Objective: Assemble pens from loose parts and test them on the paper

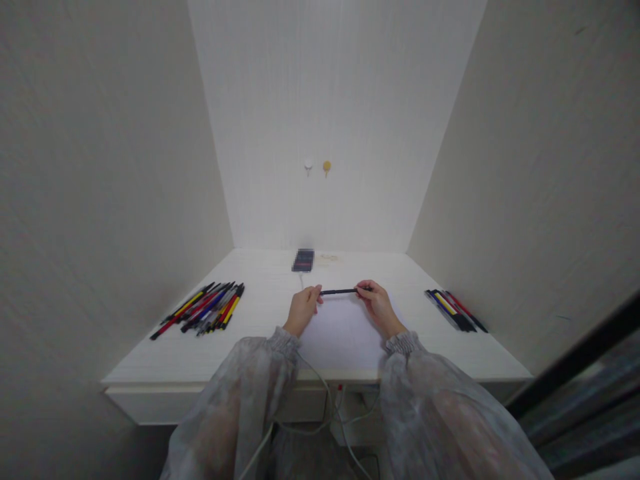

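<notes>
Blk pen [339, 291]: long axis L–R, tip dir. unclear; L hand [303, 311] & R hand [379, 311] grips clamped on ends.

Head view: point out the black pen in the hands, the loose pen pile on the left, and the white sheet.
Black pen [339, 291]: head view, on the bare barrel between the hands [303, 309].
Pen pile [207, 311]: head view, on pens at its middle.
White sheet [344, 335]: head view, on its bare middle.

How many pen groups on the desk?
2: a jumbled pile on the left and a tidier row on the right. Overlapping pens may be hidden. The left hand and right hand hold another pen.
</notes>
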`<state>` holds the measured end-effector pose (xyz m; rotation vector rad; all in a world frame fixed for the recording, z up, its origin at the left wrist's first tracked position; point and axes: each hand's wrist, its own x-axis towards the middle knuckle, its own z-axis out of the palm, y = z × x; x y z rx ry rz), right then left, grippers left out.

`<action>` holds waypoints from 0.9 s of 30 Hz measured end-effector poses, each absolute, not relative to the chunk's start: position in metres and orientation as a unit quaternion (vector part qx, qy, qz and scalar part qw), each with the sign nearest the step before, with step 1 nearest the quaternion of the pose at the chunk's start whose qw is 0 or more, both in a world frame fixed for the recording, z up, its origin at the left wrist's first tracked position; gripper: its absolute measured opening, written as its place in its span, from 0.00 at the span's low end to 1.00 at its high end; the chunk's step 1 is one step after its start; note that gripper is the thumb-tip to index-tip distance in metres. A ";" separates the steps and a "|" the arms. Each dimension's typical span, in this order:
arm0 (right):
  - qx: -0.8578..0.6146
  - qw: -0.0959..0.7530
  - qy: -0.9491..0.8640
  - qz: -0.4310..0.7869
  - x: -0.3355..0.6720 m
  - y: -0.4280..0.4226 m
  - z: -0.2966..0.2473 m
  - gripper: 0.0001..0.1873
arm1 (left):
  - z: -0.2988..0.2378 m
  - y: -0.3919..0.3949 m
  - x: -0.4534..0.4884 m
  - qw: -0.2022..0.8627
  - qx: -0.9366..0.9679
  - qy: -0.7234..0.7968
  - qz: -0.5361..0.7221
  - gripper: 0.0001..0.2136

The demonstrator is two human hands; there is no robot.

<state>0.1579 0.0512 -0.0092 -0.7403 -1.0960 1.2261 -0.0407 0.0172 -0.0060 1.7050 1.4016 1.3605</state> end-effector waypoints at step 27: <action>-0.340 0.628 -0.445 0.540 0.157 0.047 -0.005 0.07 | -0.007 0.018 -0.039 0.272 0.677 0.501 0.465 0.15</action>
